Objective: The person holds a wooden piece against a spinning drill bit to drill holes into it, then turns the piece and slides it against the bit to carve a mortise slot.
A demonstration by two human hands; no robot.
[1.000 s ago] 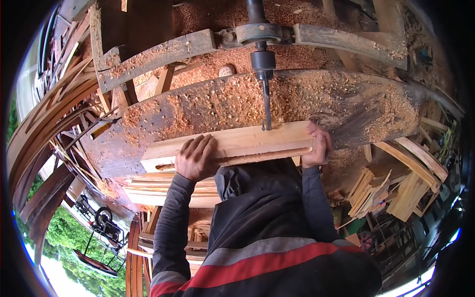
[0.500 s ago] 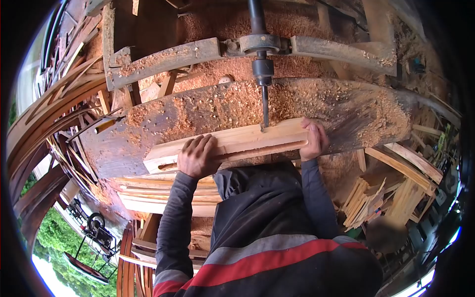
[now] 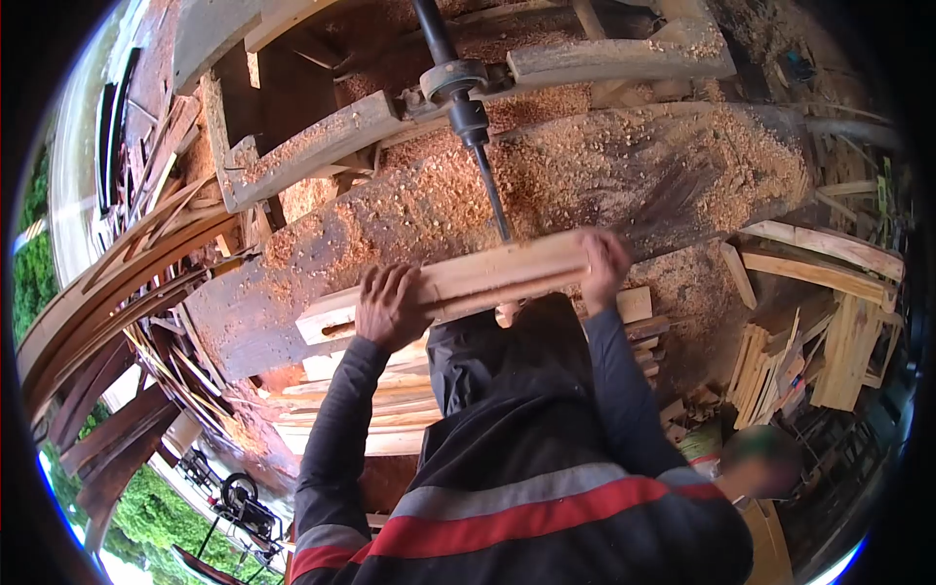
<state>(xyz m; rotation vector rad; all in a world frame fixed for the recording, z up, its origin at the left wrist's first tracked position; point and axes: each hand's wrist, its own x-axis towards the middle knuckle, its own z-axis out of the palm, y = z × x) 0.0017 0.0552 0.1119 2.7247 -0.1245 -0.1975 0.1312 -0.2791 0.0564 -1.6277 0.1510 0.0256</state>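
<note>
Where a drill bit (image 3: pixel 493 195) points down, 2 hands grip a slotted wooden block (image 3: pixel 478 275)

Although the bit's tip reaches the block's far edge, I cannot tell whether it is inside the wood. The block lies slantwise at the near side of a worktop (image 3: pixel 239 317) strewn with shavings (image 3: pixel 419 214), showing 1 long slot along its near face and 1 short slot by its left end. The left hand (image 3: pixel 390 307) is clasped over it left of the middle; the right hand (image 3: pixel 604 268), fingers bent, grasps its right end. Wood strips (image 3: pixel 405 414) lie stacked beside the left sleeve (image 3: pixel 336 444).
</note>
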